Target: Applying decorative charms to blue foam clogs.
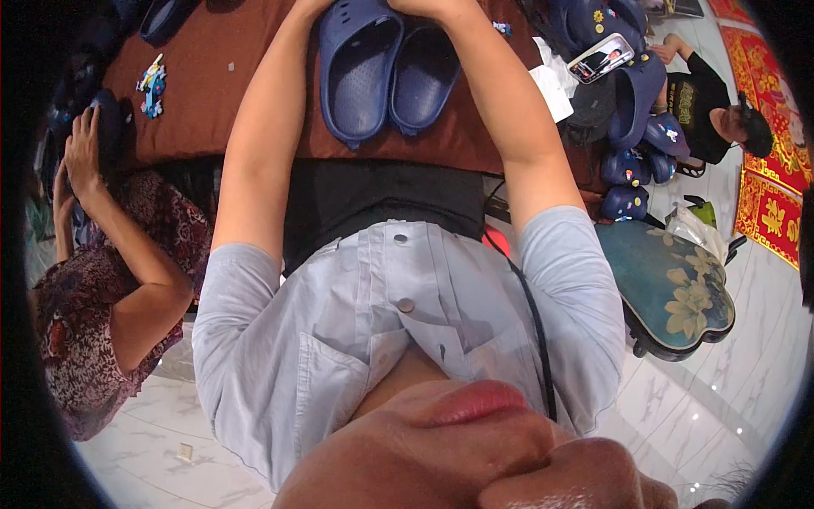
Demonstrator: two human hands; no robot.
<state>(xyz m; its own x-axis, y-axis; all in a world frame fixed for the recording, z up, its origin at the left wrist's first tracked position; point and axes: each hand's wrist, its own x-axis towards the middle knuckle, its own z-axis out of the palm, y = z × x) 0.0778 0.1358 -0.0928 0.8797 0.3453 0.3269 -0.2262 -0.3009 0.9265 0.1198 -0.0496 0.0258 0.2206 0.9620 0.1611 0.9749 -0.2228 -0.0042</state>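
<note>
A pair of navy clogs lies side by side on the brown cloth in front of me, the left clog (360,81) a little nearer than the right clog (424,76). Their openings face me, and their far ends run out at the top edge. My left hand (312,5) shows only a sliver beside the left clog. Just above the right clog, my right hand (417,6) is also cut off by the top edge. The fingers of both hands are out of view, so their grip does not show.
Colourful shoe charms (153,86) lie on the brown cloth (203,110). Charm-decorated clogs (632,106), a phone (600,58) and white paper (553,89) sit to the right. At left, a person's hand (83,157) touches a dark clog. A floral-seated chair (666,284) stands right.
</note>
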